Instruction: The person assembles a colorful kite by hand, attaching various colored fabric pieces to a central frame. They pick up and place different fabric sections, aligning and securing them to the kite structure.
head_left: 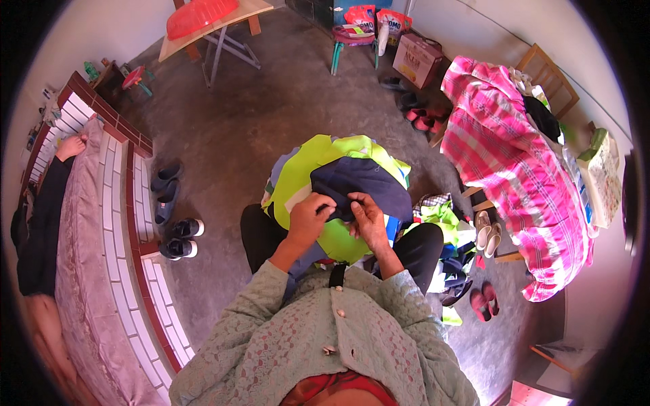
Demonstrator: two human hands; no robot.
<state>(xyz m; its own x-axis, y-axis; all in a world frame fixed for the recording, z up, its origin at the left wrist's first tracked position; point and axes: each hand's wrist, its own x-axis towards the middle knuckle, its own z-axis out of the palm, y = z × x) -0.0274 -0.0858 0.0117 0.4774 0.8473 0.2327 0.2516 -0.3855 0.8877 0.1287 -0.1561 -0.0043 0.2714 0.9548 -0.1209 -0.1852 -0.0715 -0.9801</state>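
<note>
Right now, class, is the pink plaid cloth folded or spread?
Spread, though wrinkled: the pink plaid cloth drapes as one long, broad sheet.

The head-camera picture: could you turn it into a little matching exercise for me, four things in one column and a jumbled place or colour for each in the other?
Things:
1. Dark cloth
2. Basin
3. Plaid cloth
4. Slippers

Places and colours:
A. pink and white
B. on the floor near the white-tiled wall
C. by the left hand and right hand
D. on the wooden table

Pairs: 1-C, 2-D, 3-A, 4-B.
</note>
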